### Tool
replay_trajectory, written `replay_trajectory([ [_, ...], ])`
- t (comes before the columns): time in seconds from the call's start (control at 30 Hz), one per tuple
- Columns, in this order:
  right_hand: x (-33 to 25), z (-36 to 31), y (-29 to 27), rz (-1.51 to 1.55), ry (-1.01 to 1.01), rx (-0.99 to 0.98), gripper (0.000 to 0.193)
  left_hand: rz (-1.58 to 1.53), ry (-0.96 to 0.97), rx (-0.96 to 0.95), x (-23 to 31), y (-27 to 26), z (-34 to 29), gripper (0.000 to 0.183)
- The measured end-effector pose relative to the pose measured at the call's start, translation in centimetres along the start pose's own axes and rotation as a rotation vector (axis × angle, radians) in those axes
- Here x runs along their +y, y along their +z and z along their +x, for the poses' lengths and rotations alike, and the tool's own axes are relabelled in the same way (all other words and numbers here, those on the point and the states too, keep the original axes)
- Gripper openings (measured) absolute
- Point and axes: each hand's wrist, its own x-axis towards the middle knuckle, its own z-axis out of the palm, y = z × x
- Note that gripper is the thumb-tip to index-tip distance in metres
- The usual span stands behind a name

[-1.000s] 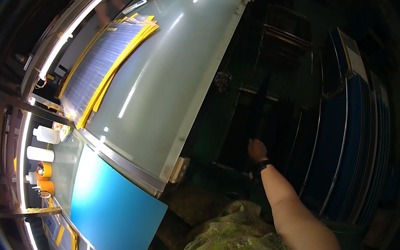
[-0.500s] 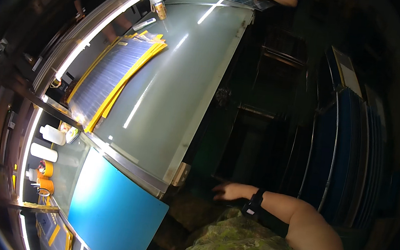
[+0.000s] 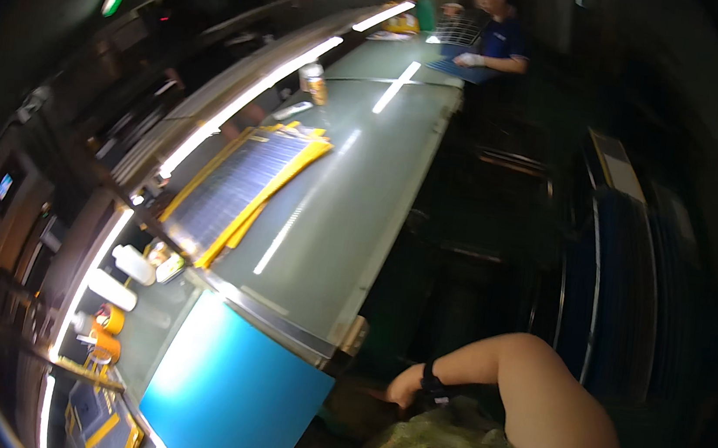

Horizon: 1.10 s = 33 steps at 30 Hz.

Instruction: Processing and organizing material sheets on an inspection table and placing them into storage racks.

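Note:
My right hand [image 3: 403, 386], with a black band on the wrist, is held in front of my camouflage-patterned shirt [image 3: 440, 447]. Its fingers are blurred and dim, but one stretches out to the left, and I see nothing held in it. Left of the hand, and apart from it, a glossy blue sheet [image 3: 240, 395] lies on the near part of the workbench. The bench's metal cross rail [image 3: 275, 316] runs along the sheet's far edge. My left hand does not show.
A stack of dark striped panels with yellow edges [image 3: 245, 181] lies on the long grey-green bench [image 3: 363, 181]. White bottles [image 3: 134, 264] and orange tape rolls [image 3: 105, 346] stand at left. Blue sheets [image 3: 619, 286] stand upright at right. At the far end a person [image 3: 501, 42] handles a panel.
My view has lifted and turned, so the bench sits lower and further right, and more of the far person shows. My right hand has come down closer to my body.

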Motion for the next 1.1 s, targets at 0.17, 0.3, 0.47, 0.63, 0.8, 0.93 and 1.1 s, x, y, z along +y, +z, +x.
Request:
replay_trajectory([
  [0.17, 3.5, 0.6, 2.9, 0.063, -0.034, 0.004, 0.1, -0.18, 0.012, 0.28, 2.0, 0.1, -3.0, 0.035],
  [0.3, 6.4, 2.0, 4.2, 0.201, -0.145, -0.062, 0.105, -0.36, -0.042, 0.607, -4.5, -1.3, -6.0, 0.038],
  [0.47, 4.1, -0.3, 3.3, 0.189, -0.216, 0.145, 0.058, -0.719, -0.194, 1.078, -14.0, 0.9, -8.4, 0.051],
  [0.63, 6.4, 0.7, 4.1, 0.399, -0.24, 0.351, 0.018, -0.526, -0.385, 1.654, -9.5, -2.2, -12.2, 0.045],
  [0.8, 7.3, 3.3, 3.7, 0.141, -0.021, -0.092, 0.093, 0.452, -0.231, 1.912, 3.3, -8.9, -16.3, 0.037],
  [0.93, 6.1, 0.2, 1.9, 0.246, -0.011, -0.093, 0.076, 0.608, -0.106, 1.685, 3.1, -10.1, -14.6, 0.042],
  [1.1, 4.2, -1.5, 1.9, 0.283, 0.015, 0.006, 0.07, 0.417, -0.246, 1.422, 2.5, -9.5, -12.3, 0.05],
])
